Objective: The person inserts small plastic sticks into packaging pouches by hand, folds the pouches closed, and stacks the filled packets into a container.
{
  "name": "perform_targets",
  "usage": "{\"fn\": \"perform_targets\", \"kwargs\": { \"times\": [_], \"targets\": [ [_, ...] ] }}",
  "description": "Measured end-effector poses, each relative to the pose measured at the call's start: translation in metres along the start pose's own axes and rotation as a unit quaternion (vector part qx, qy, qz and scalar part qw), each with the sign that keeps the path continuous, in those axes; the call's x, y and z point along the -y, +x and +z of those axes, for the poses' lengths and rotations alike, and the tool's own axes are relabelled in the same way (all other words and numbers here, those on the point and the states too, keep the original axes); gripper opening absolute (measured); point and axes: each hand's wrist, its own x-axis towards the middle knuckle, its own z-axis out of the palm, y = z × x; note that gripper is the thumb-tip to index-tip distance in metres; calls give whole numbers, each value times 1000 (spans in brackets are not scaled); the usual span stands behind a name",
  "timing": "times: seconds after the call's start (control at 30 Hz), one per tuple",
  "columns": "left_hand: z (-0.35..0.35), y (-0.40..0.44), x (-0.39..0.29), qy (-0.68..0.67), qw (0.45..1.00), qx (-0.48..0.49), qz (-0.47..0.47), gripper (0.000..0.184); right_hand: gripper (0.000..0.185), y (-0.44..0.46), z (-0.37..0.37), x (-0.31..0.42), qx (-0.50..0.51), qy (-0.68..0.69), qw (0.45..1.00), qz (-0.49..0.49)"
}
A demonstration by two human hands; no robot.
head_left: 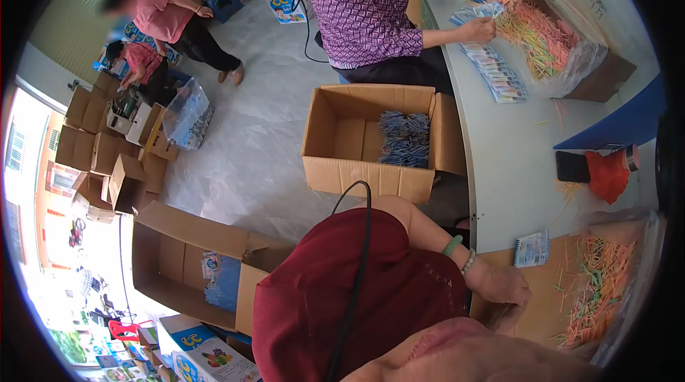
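Observation:
My left hand, with a green bangle and a beaded bracelet at the wrist, is over the brown cardboard surface at the table's edge. Its fingers are curled in and pressed together; what they hold, if anything, is hidden. A small stack of blue-edged printed packets lies just beyond the hand. To the right, a heap of thin orange, yellow and green sticks lies beside clear plastic. Blurred skin close to the camera covers the bottom of the view, and my right hand does not show.
A carton with bundled blue packets stands beside the table. Another open carton is at lower left. A co-worker in a purple patterned shirt handles sticks across the way. A phone and red cloth lie at right.

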Motion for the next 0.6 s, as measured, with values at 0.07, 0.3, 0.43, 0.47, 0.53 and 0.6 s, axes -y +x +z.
{"fn": "perform_targets", "kwargs": {
  "times": [0.07,0.3,0.43,0.47,0.53,0.6],
  "targets": [
    [5,2,4,-3,999,-24,41,20,20,-3,-5,-7,-28,-147,982,-118],
    [8,7,-3,-72,997,-10,5,16,21,-13,8,-2,-85,-149,974,-148],
    [15,5,-2,-97,995,-20,3,14,22,-17,9,-2,-81,-128,978,-143],
    [16,6,-1,-122,992,-24,-5,15,22,-17,9,-3,-71,-123,979,-143],
    [24,5,11,-21,999,-16,38,13,25,-12,-5,-23,-44,-160,971,-171],
    [10,11,5,-141,989,-33,21,13,29,-18,15,-12,-58,-132,983,-113]
  ]
}}
